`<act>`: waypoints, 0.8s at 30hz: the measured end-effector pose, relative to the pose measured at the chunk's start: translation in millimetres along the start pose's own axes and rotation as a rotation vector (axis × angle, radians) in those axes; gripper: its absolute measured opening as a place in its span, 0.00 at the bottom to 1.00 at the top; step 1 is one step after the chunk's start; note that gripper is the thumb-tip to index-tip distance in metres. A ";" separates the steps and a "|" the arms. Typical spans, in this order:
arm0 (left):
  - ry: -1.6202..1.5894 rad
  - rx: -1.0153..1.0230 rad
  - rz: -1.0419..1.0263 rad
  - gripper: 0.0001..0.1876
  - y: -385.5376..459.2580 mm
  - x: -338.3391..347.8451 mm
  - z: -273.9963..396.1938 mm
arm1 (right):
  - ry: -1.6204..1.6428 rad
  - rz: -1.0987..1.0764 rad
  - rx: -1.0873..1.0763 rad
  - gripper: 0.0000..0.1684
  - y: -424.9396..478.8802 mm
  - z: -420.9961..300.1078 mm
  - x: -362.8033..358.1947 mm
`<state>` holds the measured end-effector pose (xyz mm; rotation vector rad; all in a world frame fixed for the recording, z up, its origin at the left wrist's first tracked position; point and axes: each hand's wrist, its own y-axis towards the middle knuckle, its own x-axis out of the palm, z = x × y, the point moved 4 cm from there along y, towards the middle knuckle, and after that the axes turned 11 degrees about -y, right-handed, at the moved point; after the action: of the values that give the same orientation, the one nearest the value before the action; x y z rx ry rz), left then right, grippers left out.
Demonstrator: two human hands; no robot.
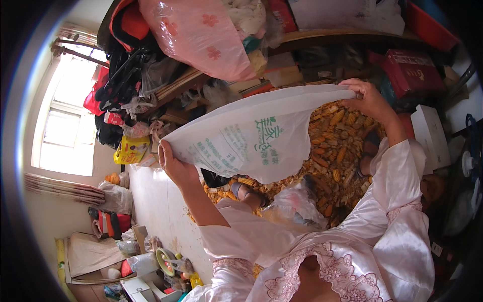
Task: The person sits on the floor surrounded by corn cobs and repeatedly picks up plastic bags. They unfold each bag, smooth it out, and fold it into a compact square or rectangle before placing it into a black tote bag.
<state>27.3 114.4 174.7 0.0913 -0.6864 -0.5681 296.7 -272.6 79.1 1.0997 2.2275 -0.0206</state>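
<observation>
A white plastic bag (241, 132) with green print is stretched out in front of me. My left hand (176, 166) pinches its left end between thumb and fingers. At the other end, my right hand (364, 99) grips the bag's upper right edge. Beneath the bag, corn cobs (336, 139) cover the floor around my feet, some with yellow kernels and others brownish. A clear plastic bag (296, 204) lies on the cobs between my legs; what it contains is unclear.
A wooden shelf (177, 88) ahead bears a pink flowered plastic bag (200, 34). Maroon box (413, 71) and white box (430, 136) stand at the right. Left are a window (69, 124), a yellow bag (131, 149) and pale tiled floor (166, 207). Cluttered containers (143, 264) sit lower left.
</observation>
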 end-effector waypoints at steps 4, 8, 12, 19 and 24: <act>0.131 0.081 0.020 0.07 5.2 0.7 10.9 | -0.095 0.066 0.134 0.11 4.8 17.0 -10.2; 0.120 0.084 0.040 0.08 6.2 0.8 12.3 | -0.132 0.031 0.121 0.08 4.6 22.3 -4.6; 0.082 0.038 -0.092 0.09 3.0 21.2 0.2 | -0.108 0.056 0.084 0.13 2.2 46.0 -13.0; 0.276 -0.023 -0.256 0.11 -31.4 82.4 -27.5 | 0.138 0.250 -0.030 0.18 4.2 -31.0 -36.6; 0.433 -0.009 -0.695 0.05 -77.2 141.3 -69.8 | 0.146 0.034 -0.323 0.21 25.5 -117.5 25.9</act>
<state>123.6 -32.2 181.4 0.4427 -0.2110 -1.1750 239.9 -204.4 164.3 0.9857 2.2381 0.4317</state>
